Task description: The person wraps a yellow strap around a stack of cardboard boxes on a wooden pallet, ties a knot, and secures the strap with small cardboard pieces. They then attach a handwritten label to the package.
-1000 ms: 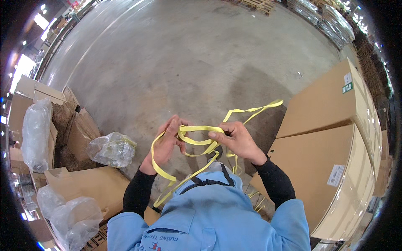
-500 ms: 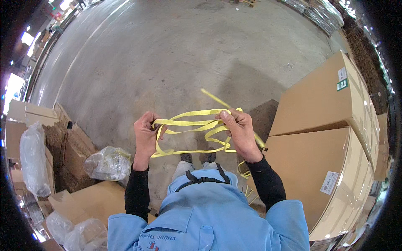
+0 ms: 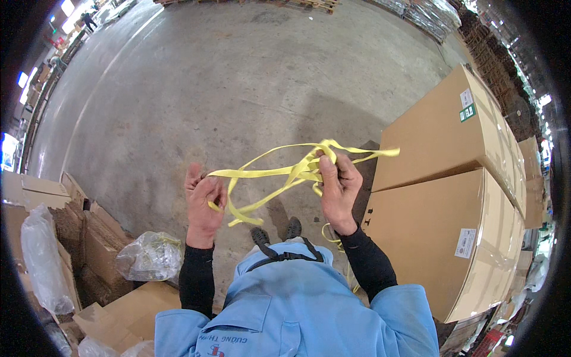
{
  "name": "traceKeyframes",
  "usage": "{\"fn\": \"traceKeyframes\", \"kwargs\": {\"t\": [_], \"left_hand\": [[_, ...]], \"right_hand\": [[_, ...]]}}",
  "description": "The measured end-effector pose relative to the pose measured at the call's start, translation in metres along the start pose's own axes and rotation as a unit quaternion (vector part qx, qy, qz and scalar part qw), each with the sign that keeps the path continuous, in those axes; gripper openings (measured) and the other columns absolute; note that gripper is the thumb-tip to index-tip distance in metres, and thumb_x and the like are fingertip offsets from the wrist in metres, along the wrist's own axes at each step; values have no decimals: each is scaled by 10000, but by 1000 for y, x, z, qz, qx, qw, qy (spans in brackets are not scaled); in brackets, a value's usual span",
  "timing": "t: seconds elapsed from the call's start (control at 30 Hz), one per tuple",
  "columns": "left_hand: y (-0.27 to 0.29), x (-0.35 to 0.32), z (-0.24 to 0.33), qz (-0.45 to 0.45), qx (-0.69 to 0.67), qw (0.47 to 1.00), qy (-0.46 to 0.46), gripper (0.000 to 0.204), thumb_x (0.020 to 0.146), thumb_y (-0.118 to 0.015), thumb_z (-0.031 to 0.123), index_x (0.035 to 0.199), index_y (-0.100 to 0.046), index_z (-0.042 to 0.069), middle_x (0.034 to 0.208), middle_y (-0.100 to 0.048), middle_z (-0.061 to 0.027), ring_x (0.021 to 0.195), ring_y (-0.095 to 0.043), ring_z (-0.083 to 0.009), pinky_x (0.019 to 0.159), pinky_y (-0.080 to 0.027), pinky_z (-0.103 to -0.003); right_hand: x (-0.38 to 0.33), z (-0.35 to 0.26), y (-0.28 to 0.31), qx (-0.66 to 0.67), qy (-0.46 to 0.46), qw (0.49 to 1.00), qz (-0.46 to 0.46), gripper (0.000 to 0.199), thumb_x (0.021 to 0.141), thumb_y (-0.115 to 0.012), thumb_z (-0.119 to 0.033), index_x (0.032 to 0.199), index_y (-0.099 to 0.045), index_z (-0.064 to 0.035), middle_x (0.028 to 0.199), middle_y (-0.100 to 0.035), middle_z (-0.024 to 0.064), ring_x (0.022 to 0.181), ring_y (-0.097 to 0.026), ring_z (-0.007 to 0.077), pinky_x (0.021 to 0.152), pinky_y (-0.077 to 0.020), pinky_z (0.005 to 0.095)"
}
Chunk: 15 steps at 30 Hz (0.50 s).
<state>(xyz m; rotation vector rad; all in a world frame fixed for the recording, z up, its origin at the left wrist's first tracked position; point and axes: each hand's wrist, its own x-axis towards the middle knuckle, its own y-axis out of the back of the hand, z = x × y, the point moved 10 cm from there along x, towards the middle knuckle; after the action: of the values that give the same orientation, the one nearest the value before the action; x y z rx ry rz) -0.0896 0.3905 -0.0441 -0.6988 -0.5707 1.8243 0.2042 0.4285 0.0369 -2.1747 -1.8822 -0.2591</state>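
Note:
A long yellow strap (image 3: 256, 173), flat and flexible, hangs in loose loops between my two hands in front of my body. My left hand (image 3: 205, 205) pinches one strand at its fingers, somewhat blurred, while a loop dangles just beside it. On the other side, my right hand (image 3: 340, 193) is closed around several gathered strands, with the thumb pressed on top. One end of the strap sticks out to the right past this hand, toward the boxes. More thin yellow strap hangs or lies below my right wrist, partly hidden by the arm.
Two large cardboard boxes (image 3: 425, 220) stand close on my right. To the left lie flattened cardboard (image 3: 140, 306), a clear plastic bundle (image 3: 151, 257) and a wrapped plastic roll (image 3: 44, 259). Wooden pallets (image 3: 309, 5) sit at the far edge of the concrete floor (image 3: 238, 71).
The wide loops stretched between my hands have slackened and bunched toward my right hand. My left hand has turned, its fingers raised. The head view has shifted slightly.

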Motion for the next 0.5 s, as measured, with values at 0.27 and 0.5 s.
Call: {"fn": "traceKeyframes", "kwargs": {"t": [0.27, 0.5], "left_hand": [[30, 12, 86, 46, 631, 593, -498, 165, 833, -688, -52, 874, -542, 13, 821, -569, -91, 586, -490, -147, 514, -394, -319], [141, 78, 32, 169, -15, 985, -27, 222, 927, -732, 116, 926, -511, 101, 796, -526, -6, 602, -493, -136, 505, -363, -260]], "right_hand": [[18, -2, 24, 2, 33, 994, 105, 243, 1013, -633, -231, 914, -669, -12, 700, -505, -72, 609, -398, 6, 521, -295, 195], [22, 14, 10, 11, -10, 994, 110, 222, 1016, -625, -203, 912, -674, -12, 747, -516, -69, 666, -404, 6, 561, -301, 202]]}}
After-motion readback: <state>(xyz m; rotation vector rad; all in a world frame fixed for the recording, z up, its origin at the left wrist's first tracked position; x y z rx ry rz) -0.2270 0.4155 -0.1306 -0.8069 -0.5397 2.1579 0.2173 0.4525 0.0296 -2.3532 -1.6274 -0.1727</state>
